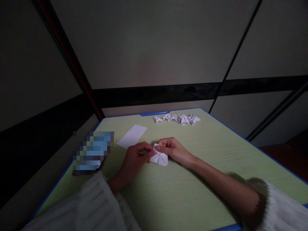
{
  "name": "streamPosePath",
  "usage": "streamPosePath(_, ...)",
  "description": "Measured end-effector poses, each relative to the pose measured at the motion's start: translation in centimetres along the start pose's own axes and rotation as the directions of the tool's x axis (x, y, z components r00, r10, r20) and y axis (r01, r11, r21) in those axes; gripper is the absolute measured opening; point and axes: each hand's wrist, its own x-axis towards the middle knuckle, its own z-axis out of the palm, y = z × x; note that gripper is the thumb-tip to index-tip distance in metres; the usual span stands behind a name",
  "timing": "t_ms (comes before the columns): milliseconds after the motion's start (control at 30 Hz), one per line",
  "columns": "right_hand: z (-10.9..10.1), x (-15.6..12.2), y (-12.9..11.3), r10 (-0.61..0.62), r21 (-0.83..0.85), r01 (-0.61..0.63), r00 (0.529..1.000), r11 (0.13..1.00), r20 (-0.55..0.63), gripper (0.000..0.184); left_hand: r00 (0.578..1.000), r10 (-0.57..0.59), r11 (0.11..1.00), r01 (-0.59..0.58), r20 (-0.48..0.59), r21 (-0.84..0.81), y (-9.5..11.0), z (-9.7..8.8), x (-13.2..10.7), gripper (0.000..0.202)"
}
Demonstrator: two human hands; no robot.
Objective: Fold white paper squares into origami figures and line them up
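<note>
A small piece of folded white paper (160, 158) with creases meeting near its middle is held up just over the table. My left hand (136, 157) pinches its left edge between thumb and fingers. From the other side, my right hand (174, 150) grips its upper right part, the thumb lying across the front face. Behind my left hand lies a flat sheet of white paper (132, 136), its near corner partly covered by that hand. The fingers behind the folded paper are partly hidden.
Several folded white paper figures (184, 119) sit in a row at the far edge of the pale green table (204, 199), which has a blue rim. A blurred-out, phone-like flat object (93, 152) lies at the left edge. Dark-striped cabinet panels (154, 48) stand behind.
</note>
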Motion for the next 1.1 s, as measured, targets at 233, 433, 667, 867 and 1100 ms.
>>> streamPosePath(233,-0.12,0.10,0.20,0.025,0.003,-0.025,1.000,1.000,-0.007,0.024,0.996,-0.026,0.998,0.030,-0.083,0.048,0.32,-0.19,0.19,0.010)
streamPosePath(433,0.12,0.03,0.24,-0.008,-0.090,0.008,1.000,0.996,0.005,0.019,0.992,-0.054,0.996,0.062,-0.118,0.060,0.37,-0.05,0.02,0.010)
streamPosePath(667,0.42,-0.12,0.11,-0.043,-0.154,0.044,0.999,0.987,0.011,0.018,0.983,-0.091,0.994,0.099,-0.159,0.039,0.45,0.07,0.10,0.010)
streamPosePath(867,0.55,-0.26,-0.03,-0.031,-0.159,0.040,0.998,0.986,0.057,0.021,0.980,-0.088,0.993,0.100,-0.179,0.061,0.42,0.03,0.11,0.011)
streamPosePath(1100,0.42,0.01,0.52,-0.028,-0.185,0.042,0.996,0.982,0.080,0.023,0.988,-0.067,0.997,0.071,-0.141,0.027,0.11,0.03,0.15,0.012)
